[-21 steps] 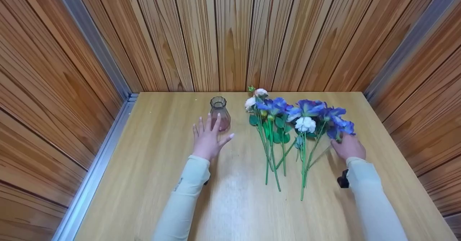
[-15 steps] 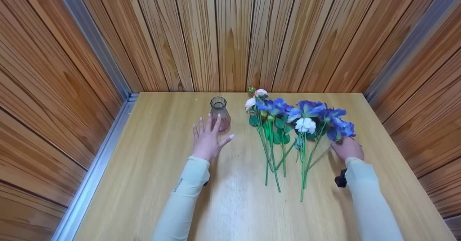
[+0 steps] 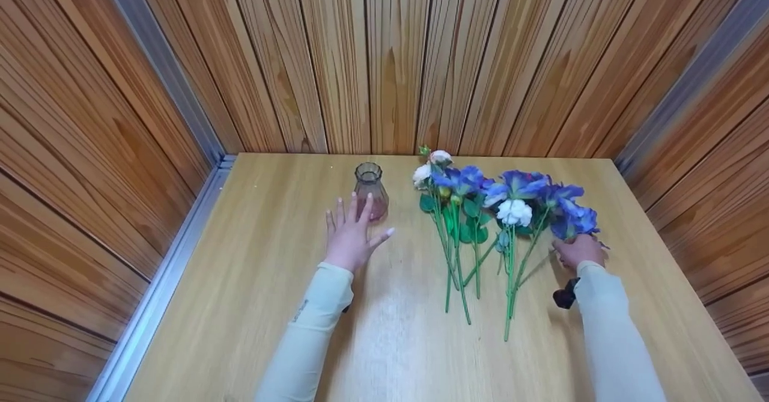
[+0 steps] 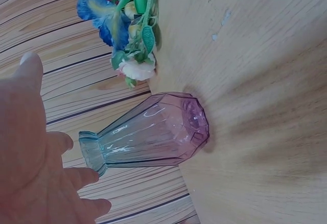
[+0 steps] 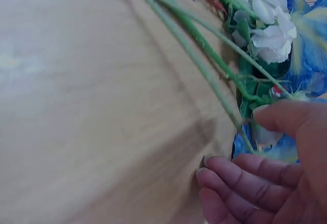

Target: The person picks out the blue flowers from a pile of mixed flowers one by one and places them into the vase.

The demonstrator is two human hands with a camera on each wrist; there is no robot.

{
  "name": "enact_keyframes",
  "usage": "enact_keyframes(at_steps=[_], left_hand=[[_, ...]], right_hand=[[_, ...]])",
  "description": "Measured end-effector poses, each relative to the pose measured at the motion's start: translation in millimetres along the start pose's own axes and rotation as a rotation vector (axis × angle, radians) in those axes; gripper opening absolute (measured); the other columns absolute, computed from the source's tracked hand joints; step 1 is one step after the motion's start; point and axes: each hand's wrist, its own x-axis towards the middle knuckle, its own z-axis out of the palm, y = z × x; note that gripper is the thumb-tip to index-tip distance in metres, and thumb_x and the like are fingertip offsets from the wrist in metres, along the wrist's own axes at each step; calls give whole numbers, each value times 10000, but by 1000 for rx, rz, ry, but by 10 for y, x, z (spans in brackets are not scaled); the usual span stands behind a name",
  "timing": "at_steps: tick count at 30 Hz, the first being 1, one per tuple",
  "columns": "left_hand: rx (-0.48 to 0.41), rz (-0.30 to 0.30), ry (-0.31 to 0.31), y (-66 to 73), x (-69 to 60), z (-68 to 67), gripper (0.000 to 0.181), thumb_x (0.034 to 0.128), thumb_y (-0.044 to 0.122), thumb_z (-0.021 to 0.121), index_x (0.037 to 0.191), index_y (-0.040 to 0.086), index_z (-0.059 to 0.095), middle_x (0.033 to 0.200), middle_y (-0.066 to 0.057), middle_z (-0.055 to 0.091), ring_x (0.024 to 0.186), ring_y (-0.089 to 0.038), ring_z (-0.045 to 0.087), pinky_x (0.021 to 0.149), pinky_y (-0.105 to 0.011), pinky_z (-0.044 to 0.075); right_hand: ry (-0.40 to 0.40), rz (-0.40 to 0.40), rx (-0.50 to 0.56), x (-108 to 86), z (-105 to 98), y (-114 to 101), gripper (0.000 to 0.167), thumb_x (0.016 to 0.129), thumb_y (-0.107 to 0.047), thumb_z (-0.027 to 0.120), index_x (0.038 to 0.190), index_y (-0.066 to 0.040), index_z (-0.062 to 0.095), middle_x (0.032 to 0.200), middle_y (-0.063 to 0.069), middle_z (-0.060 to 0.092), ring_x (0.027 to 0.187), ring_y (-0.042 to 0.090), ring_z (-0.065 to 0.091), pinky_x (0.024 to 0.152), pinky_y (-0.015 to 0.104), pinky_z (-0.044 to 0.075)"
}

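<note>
A glass vase, smoky at the neck and pinkish at the base, stands upright near the back of the table. My left hand hovers in front of it with fingers spread; in the left wrist view the vase stands beyond the fingertips. On the right lie several artificial flowers with blue and white blooms and green stems. My right hand is beside the rightmost blue flower. In the right wrist view, its thumb and loosely bent fingers stand apart around a stem just below the bloom.
White blooms lie at the left of the flower bunch, and another white flower lies in its middle. Stems cross one another towards the near side. The wooden table is bounded by plank walls and a metal rail.
The head view has shifted slightly. My right hand has edged left and closer to the stem below the rightmost blue bloom. The left hand stays spread before the vase.
</note>
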Motion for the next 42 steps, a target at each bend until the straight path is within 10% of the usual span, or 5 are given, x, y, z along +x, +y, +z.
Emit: enact_keyframes(at_steps=[10,19,42], left_hand=[[-1,2,10,-22,-23,21,872,865,716,418,1543,249,128,1583,-145,48,1418,-397,-33,1097,-564,-57],[-17,-12,6,-54,-36,41,863,870,690,457,1541,240,157,1579,-172,63,1418,-408,-14,1107,-588,-7],[-43,-6,-10,-60,-29,92,860,873,644,513,1536,195,198,1566,-198,116,1411,-422,105,1102,-588,132]], right_hand=[[95,112,246,58,103,-14,548,932,-286,574,1283,97,400,869,134,617,673,218,643,608,325,553],[93,169,504,167,129,28,247,898,-57,572,1075,110,528,636,104,661,567,219,681,585,333,566],[113,203,516,84,-20,-29,301,943,-78,540,1207,65,514,721,53,641,659,207,683,687,348,565]])
